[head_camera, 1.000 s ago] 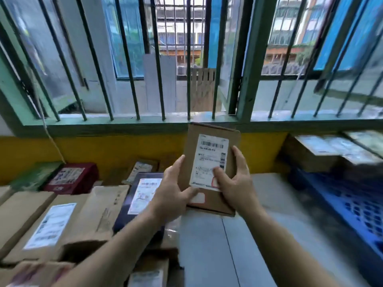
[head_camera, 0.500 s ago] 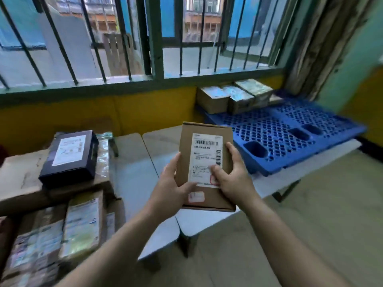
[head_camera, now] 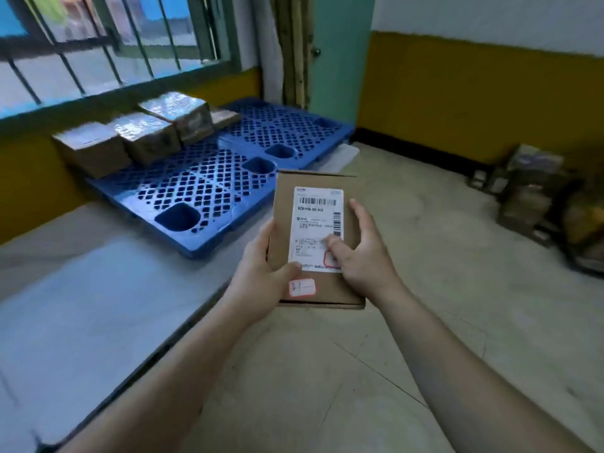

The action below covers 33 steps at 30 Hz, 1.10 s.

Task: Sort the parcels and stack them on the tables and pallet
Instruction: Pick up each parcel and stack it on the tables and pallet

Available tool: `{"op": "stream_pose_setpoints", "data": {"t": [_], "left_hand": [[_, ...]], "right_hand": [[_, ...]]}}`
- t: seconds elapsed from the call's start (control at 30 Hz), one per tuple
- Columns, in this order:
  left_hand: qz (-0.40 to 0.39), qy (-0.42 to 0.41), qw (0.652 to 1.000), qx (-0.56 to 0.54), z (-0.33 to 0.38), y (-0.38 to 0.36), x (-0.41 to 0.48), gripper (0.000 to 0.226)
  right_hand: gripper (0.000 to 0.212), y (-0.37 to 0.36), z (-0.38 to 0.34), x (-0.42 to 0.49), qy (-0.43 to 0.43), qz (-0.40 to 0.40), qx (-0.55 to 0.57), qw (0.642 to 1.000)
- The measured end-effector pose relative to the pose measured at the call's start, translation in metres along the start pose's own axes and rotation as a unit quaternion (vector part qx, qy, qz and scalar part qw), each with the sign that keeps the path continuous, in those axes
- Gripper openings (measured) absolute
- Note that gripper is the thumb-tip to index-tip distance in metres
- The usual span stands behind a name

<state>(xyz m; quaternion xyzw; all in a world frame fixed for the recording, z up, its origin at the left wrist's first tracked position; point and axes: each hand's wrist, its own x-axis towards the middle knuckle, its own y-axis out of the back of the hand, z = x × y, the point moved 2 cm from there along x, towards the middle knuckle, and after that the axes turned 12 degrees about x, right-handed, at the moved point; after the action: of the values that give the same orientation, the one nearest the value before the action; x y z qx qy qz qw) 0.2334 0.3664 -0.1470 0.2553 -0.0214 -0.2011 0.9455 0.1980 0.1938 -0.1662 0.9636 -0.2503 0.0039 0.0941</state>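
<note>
I hold a flat brown cardboard parcel [head_camera: 349, 191] with a white barcode label upright in front of me, above the floor beside the table edge. My left hand [head_camera: 261, 276] grips its lower left side and my right hand [head_camera: 366, 253] grips its right side with the thumb on the label. A blue plastic pallet [head_camera: 209, 188] lies on the grey table [head_camera: 81, 289] to the left. Several taped parcels [head_camera: 143, 135] stand in a row along the pallet's far edge under the barred window.
More brown parcels [head_camera: 536, 188] are piled on the floor at the right against the yellow and white wall. A teal door [head_camera: 340, 53] stands in the corner behind the pallet. Bare concrete floor [head_camera: 425, 240] stretches ahead and to the right.
My view has swung to the right, away from the parcel pile on the left table, towards the pallet and room corner. Both hands have kept hold of the same parcel.
</note>
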Motion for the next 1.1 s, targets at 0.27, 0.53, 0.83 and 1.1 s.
{"op": "stream_pose_setpoints", "data": {"t": [0.27, 0.53, 0.83, 1.1], "left_hand": [[-0.051, -0.039, 0.998, 0.01, 0.045, -0.084, 0.086, 0.082], [-0.075, -0.042, 0.996, 0.001, 0.051, -0.107, 0.22, 0.082], [-0.088, -0.062, 0.994, 0.017, 0.076, -0.093, 0.375, 0.082], [-0.022, -0.015, 0.999, -0.019, 0.081, -0.081, 0.486, 0.08]], "right_hand": [[0.068, 0.088, 0.024, 0.067, -0.018, 0.074, 0.05, 0.996], [0.077, 0.097, 0.034, 0.185, -0.002, 0.101, 0.053, 0.993], [0.071, 0.092, 0.021, 0.341, 0.006, 0.117, 0.001, 0.993], [0.073, 0.06, 0.03, 0.485, 0.019, 0.031, 0.007, 0.999]]}}
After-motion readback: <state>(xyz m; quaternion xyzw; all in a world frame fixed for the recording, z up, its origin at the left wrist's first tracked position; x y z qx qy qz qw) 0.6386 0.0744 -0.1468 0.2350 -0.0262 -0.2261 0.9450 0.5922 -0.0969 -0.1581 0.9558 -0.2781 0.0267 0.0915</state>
